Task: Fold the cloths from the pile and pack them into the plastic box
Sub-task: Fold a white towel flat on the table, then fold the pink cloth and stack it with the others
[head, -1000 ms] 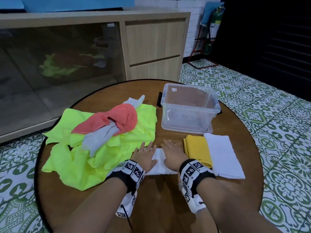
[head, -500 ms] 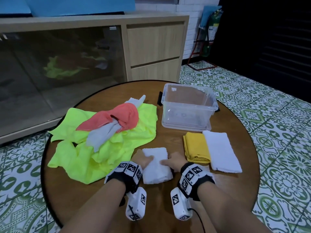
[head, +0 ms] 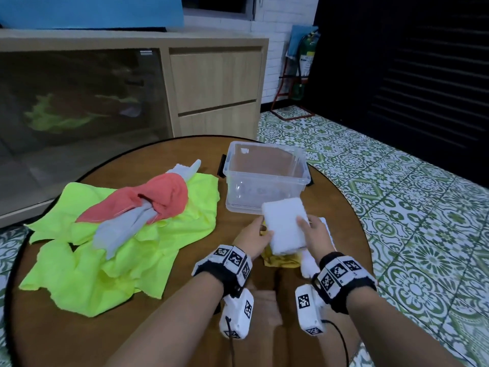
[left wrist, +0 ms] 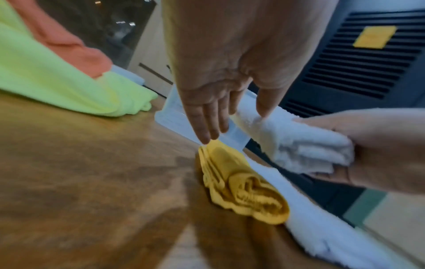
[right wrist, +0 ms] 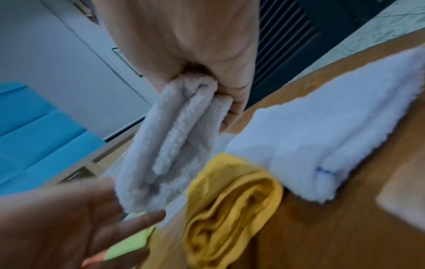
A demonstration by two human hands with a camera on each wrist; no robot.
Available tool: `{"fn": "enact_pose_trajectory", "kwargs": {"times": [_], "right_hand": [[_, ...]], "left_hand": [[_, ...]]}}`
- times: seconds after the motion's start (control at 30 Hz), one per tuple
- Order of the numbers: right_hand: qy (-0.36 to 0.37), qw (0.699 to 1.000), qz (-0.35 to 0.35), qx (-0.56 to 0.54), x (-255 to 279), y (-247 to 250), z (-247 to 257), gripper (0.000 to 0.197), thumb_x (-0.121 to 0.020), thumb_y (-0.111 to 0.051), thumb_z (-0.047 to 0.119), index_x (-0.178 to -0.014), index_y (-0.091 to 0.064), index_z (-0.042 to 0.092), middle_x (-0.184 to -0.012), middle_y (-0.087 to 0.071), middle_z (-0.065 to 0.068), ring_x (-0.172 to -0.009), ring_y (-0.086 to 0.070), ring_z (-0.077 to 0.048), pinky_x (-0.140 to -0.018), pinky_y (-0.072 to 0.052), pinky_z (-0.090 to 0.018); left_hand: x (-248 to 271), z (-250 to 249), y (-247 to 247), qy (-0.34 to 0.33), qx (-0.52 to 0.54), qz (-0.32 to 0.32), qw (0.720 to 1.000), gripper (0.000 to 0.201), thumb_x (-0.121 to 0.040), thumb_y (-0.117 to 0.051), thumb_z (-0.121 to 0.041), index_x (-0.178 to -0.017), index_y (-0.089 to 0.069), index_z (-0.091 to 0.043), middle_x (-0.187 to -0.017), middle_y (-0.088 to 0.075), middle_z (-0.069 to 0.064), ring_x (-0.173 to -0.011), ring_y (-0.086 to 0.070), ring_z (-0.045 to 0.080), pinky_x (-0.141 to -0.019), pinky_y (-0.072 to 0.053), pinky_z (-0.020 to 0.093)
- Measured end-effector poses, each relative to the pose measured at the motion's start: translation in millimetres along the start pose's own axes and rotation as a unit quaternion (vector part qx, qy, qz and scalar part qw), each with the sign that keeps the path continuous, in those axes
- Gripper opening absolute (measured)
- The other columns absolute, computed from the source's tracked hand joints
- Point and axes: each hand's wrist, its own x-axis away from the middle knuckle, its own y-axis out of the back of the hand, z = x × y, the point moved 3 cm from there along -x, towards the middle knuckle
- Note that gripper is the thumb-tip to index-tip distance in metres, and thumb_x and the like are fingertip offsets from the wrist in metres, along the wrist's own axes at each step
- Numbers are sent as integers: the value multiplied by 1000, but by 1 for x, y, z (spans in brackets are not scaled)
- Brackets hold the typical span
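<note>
Dim, even indoor light in the head view, with the right background nearly black. The glass cabinet door (head: 79, 107) behind the bench (head: 185, 300) carries faint reflections. Straight lines bow near the edges. Both wrist views are smeared with motion blur.

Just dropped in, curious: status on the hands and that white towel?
Right hand grips folded white towel; left hand open against its edge. Towel lifted near plastic box, which holds no cloths. Path clear.

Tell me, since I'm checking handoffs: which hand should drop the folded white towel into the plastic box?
Probably the right hand: it pinches the towel, while the left hand only touches its edge with straight fingers. The box sits just ahead.
</note>
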Motion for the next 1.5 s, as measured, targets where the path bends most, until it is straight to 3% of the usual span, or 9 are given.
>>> {"fn": "enact_pose_trajectory", "kwargs": {"times": [0.17,0.3,0.47,0.63,0.77,1.13,1.3,1.4,1.5], "right_hand": [[-62,997,18,49,-15,8,-22,27,-100,-41,17,-113,-51,-4,-101,-53,-13,-91,-50,-23,-63,-39,-27],[-98,993,17,59,-18,-13,-35,40,-100,-41,20,-132,-42,-5,-124,-52,-15,-108,-50,-27,-87,-38,-31],[-93,981,24,171,-22,-25,-38,44,-99,-41,19,-139,-33,0,-137,-46,-19,-125,-45,-31,-95,-37,-29],[-12,967,2,254,-23,-20,-34,61,-96,-44,10,-149,-13,11,-149,-31,-15,-130,-40,-29,-98,-38,-33],[166,822,100,536,-17,-34,-33,70,-96,-37,3,-150,8,9,-157,13,-4,-147,4,-26,-118,-5,-33],[90,719,210,657,-15,-50,-29,56,-99,-18,3,-149,7,4,-158,11,-10,-146,8,-28,-119,-4,-40],[135,730,128,658,-5,-65,7,54,-97,-21,1,-149,-6,4,-158,-5,-12,-146,-5,-30,-118,-9,-43],[204,753,134,611,10,-106,25,51,-98,-30,8,-147,-20,10,-158,-9,-12,-145,-11,-30,-118,-12,-43],[245,770,197,555,27,-153,37,44,-98,-35,19,-142,-36,14,-154,-21,-9,-140,-24,-27,-112,-24,-41]], "left_hand": [[-7,4,-26,-10,-134,20,991,57,-101,-34,-27,-151,-7,-19,-158,-11,1,-138,-31,21,-111,-29,32],[-15,12,-25,-18,-177,5,984,56,-101,-32,-26,-151,-6,-26,-159,7,0,-139,-30,21,-108,-32,29],[-24,28,-30,38,-310,89,946,55,-102,-25,-37,-151,-2,-28,-155,22,7,-146,7,25,-119,-7,43],[-25,27,-32,26,-321,72,944,54,-101,-24,-40,-150,-3,-31,-156,20,5,-146,11,25,-119,-4,45],[-22,30,-37,62,-354,81,930,55,-100,-22,-42,-149,3,-35,-156,20,4,-144,16,28,-116,1,50],[-6,27,-2,25,-456,121,881,53,-102,-15,-42,-151,0,-27,-159,4,4,-146,7,26,-117,2,48],[16,38,95,23,-513,25,858,47,-100,-32,-34,-145,-31,-21,-155,-22,6,-144,-14,24,-117,-17,44],[31,50,177,41,-556,-94,825,32,-95,-41,-21,-121,-59,-16,-131,-52,8,-119,-48,26,-96,-44,39],[55,64,242,125,-557,-197,797,32,-91,-44,-18,-122,-54,-15,-124,-52,8,-112,-51,27,-90,-45,39]]}}
